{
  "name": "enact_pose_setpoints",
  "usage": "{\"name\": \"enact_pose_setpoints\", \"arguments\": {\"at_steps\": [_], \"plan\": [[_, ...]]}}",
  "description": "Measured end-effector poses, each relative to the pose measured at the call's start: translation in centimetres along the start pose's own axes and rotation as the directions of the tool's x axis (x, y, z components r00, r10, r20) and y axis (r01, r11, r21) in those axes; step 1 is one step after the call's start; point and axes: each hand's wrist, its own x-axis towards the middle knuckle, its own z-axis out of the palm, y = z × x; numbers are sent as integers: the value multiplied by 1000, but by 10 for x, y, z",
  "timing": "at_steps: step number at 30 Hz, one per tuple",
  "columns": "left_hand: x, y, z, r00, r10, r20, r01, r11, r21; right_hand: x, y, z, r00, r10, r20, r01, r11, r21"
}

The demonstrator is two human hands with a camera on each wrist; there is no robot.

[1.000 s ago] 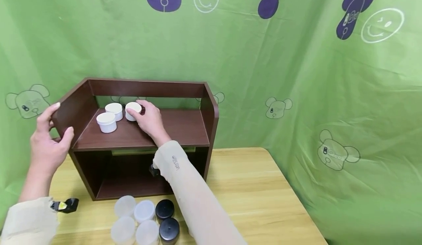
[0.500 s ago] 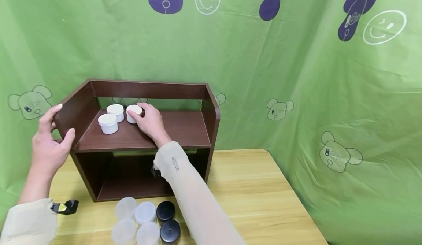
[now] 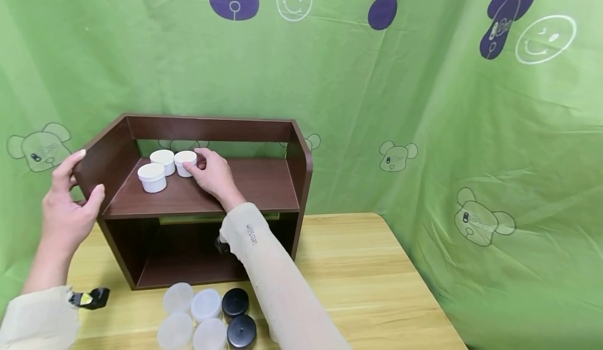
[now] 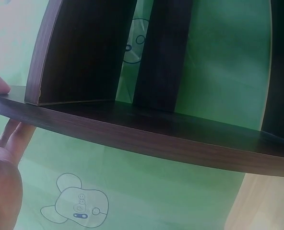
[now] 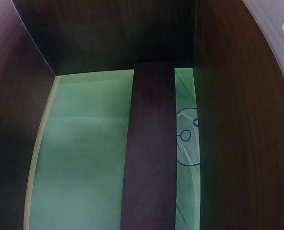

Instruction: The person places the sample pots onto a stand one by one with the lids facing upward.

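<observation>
In the head view, my left hand (image 3: 68, 209) grips the left side panel of a dark brown two-tier desktop shelf (image 3: 254, 188), thumb on one face and fingers on the other; the left wrist view shows this panel (image 4: 147, 136) too. On the upper board, my right hand (image 3: 214, 177) holds a white lidded jar (image 3: 186, 159) between thumb and fingers. This jar stands right beside a second white jar (image 3: 162, 157). A third white jar (image 3: 152, 175) stands nearer the front left. The right wrist view shows only the lower compartment, without the hand.
On the wooden table (image 3: 372, 277) before the shelf stand several translucent-lidded jars (image 3: 175, 330) and two black-lidded jars (image 3: 242, 331). A green printed curtain (image 3: 330, 78) hangs behind and to the right. The shelf's raised side panels flank the upper board.
The white jar at my right hand has shifted slightly left, closing the gap to the jar beside it. My left hand keeps its grip on the side panel.
</observation>
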Motion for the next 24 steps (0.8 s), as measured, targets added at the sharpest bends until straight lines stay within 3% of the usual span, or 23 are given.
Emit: {"name": "enact_pose_setpoints", "arguments": {"at_steps": [24], "plan": [[-1,0,-2,1000,-26,6,26,1000,4,-3,1,-2,1000,-19,16,19,999,-26]]}}
